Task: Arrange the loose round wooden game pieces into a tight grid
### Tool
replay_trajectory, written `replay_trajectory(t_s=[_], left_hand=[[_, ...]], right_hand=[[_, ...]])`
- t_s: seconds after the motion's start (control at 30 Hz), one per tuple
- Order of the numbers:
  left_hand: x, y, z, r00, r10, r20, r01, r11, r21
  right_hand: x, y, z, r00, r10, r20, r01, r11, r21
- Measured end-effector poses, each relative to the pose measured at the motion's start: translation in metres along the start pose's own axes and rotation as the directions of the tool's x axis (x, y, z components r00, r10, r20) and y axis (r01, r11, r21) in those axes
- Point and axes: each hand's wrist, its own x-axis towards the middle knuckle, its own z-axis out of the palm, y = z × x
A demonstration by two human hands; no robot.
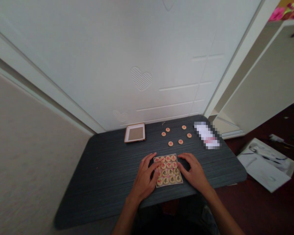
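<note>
In front of me on the dark table sits a shallow square box (170, 185) filled with rows of round xiangqi pieces (171, 171). Some pieces carry red characters, others black. My left hand (145, 178) lies along the box's left side, its fingers spread and its thumb and index finger reaching over the left-hand pieces, partly hiding them. Along the right edge rests my right hand (194, 171), fingers stretched forward and thumb at the edge pieces. Neither hand is visibly closed round a piece. Beyond the box, several loose red-character pieces (180, 142) lie scattered.
An upturned box lid (135, 133) lies at the back of the table (100, 169). A blurred-out white item (207, 135) lies at the back right. A white wall panel (142, 101) borders the far edge. On the floor at right is an open white box or booklet (267, 164).
</note>
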Motion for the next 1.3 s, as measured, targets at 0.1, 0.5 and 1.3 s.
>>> replay_trajectory(t_s=[0.1,0.5,1.3], left_hand=[[-0.001,-0.001,0.0,1.0,0.004,0.001,-0.004,1.0,0.002],[0.001,0.004,-0.001,1.0,0.019,0.022,-0.02,0.999,0.047],[0.003,-0.009,-0.004,0.999,-0.03,-0.011,0.028,0.992,-0.124]], right_hand=[[0.0,0.0,0.0,1.0,0.01,-0.005,-0.01,1.0,0.009],[0.003,0.0,0.004,1.0,0.012,-0.01,-0.013,1.0,-0.025],[0.007,-0.002,-0.008,0.999,0.034,0.007,-0.035,0.995,0.098]])
